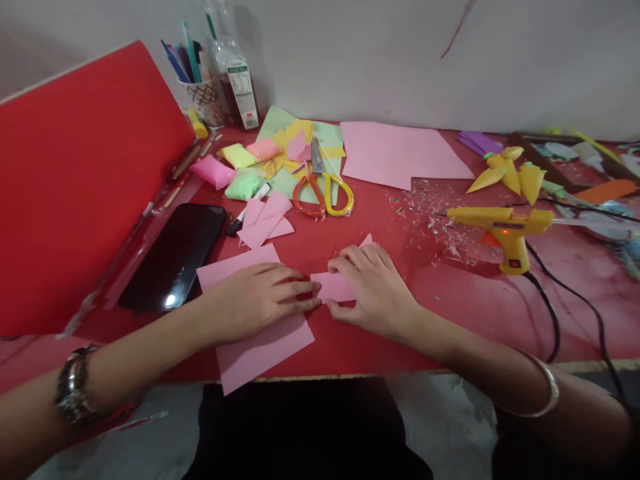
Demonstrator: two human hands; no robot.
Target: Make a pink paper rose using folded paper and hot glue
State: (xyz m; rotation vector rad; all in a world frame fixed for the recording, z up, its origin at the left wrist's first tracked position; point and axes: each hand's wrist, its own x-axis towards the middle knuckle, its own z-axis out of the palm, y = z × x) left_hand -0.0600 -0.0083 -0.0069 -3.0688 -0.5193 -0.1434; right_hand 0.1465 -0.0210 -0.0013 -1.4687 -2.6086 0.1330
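My left hand (260, 300) lies with fingers stretched over a pink paper sheet (270, 350), which overhangs the table's front edge. Its fingertips reach the left edge of a small pink paper piece (335, 287). Over that piece is my right hand (375, 287), fingers bent along the upper side and thumb at the lower side. A pink corner pokes up behind the right fingers; the hand hides the rest. Several cut pink paper pieces (265, 220) lie in a loose pile beyond my left hand.
A yellow glue gun (510, 230) with a lit orange light and black cord stands right. Scissors (320, 190), clay packets (215, 172) and a large pink sheet (395, 153) lie behind. A phone (177, 253) and red board (90, 187) are left, a bottle (240, 93) at the wall.
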